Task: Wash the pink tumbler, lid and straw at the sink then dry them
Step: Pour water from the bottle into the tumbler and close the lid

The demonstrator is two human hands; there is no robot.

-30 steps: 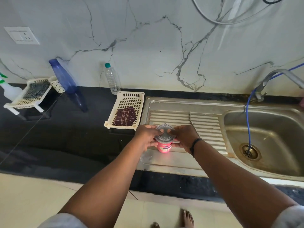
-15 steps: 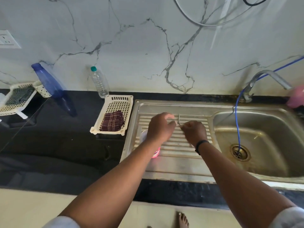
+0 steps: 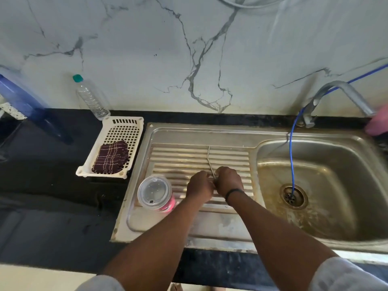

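Observation:
The pink tumbler [image 3: 168, 203] stands upright on the steel drainboard [image 3: 189, 223], at its left side, with the clear lid [image 3: 154, 192] on top. A thin bent metal straw [image 3: 209, 160] lies across the drainboard ribs, its far end pointing to the wall. My right hand [image 3: 228, 181] pinches the straw's near end. My left hand [image 3: 199, 186] is pressed against the right one with curled fingers at the same end; whether it grips the straw is hidden. Both hands are to the right of the tumbler and apart from it.
The sink basin [image 3: 327, 223] with its drain [image 3: 293, 196] lies to the right, under a tap [image 3: 344, 91] and a blue hose [image 3: 290, 160]. A white basket [image 3: 126, 131] holding a dark checked cloth [image 3: 111, 157] sits left of the drainboard. A clear bottle [image 3: 90, 99] stands by the wall.
Both hands left the tumbler's lid and moved right to the straw on the drainboard. The tumbler now stands alone. The camera has swung to the right.

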